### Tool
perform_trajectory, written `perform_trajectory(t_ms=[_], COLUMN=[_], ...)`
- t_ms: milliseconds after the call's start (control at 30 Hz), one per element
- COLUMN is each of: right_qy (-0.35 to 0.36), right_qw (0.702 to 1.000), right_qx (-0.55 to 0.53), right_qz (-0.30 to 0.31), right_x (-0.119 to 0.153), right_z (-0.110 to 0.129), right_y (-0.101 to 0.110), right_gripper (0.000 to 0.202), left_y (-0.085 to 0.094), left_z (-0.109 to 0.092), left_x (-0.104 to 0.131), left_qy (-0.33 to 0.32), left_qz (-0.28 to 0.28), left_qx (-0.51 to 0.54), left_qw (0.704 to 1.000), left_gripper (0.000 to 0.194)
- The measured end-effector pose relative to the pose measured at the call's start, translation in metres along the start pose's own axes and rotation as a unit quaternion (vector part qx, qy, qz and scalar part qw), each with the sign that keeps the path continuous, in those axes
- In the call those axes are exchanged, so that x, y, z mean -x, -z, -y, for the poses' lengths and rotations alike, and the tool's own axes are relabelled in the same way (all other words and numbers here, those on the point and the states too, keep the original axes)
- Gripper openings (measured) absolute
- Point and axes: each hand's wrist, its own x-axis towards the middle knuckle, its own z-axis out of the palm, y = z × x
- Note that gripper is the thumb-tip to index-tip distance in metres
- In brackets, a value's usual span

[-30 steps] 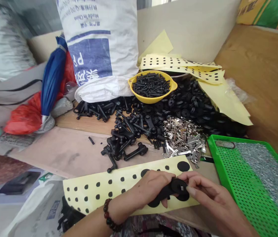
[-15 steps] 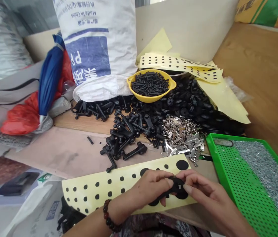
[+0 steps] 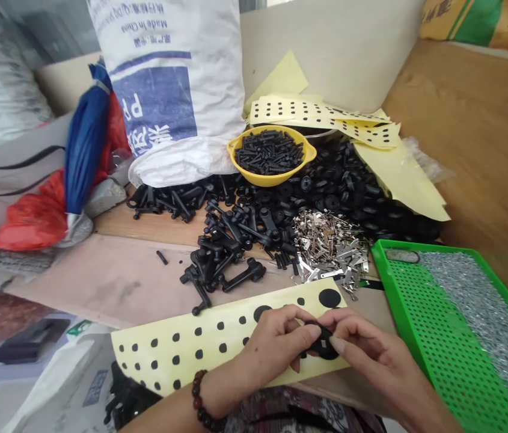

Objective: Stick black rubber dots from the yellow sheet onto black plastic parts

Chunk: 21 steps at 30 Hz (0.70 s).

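Both of my hands meet at the lower middle around a round black plastic part (image 3: 321, 344) that has a small metal piece near its centre. My left hand (image 3: 281, 340), with a bead bracelet on the wrist, pinches its left side. On the right side, the thumb and fingers of my right hand (image 3: 357, 340) press its edge. Beneath them lies a pale yellow sheet (image 3: 190, 337) with rows of black dots and larger black discs. Beyond it are a pile of small metal strips (image 3: 330, 246) and a heap of black arm-shaped parts (image 3: 217, 252).
A yellow bowl (image 3: 266, 180) holds black screw-like pieces. At the right stands a green tray (image 3: 429, 325) with small silvery pieces. Black round parts (image 3: 362, 192) are piled behind. A white sack (image 3: 213, 78), blue umbrella (image 3: 85, 144) and red bag (image 3: 32, 219) are farther back.
The whole view has shifted slightly. The black part has turned a little between my fingers, and both hands still hold it.
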Motion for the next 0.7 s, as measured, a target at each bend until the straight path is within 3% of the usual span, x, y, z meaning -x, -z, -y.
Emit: perform_trajectory(t_ms=[233, 333, 567, 700], right_qy=[-0.035, -0.066, -0.121, -0.114], right_qw=[0.996, 0.992, 0.976, 0.967], right_qx=[-0.051, -0.087, -0.166, -0.205], right_qz=[-0.066, -0.064, -0.073, -0.1], right_x=[0.007, 0.009, 0.012, 0.013], right_z=[0.011, 0.008, 0.007, 0.009], right_y=[-0.006, -0.005, -0.006, -0.007], right_gripper=[0.021, 0.02, 0.022, 0.026], left_y=[-0.003, -0.003, -0.004, -0.006], left_z=[0.001, 0.002, 0.004, 0.003], left_x=[0.004, 0.005, 0.009, 0.015], left_qy=[-0.048, -0.051, -0.038, -0.015], left_qz=[-0.058, -0.065, -0.071, -0.084], left_qx=[-0.038, -0.034, 0.02, 0.061], left_qw=[0.996, 0.996, 0.997, 0.995], left_gripper=[0.031, 0.032, 0.041, 0.045])
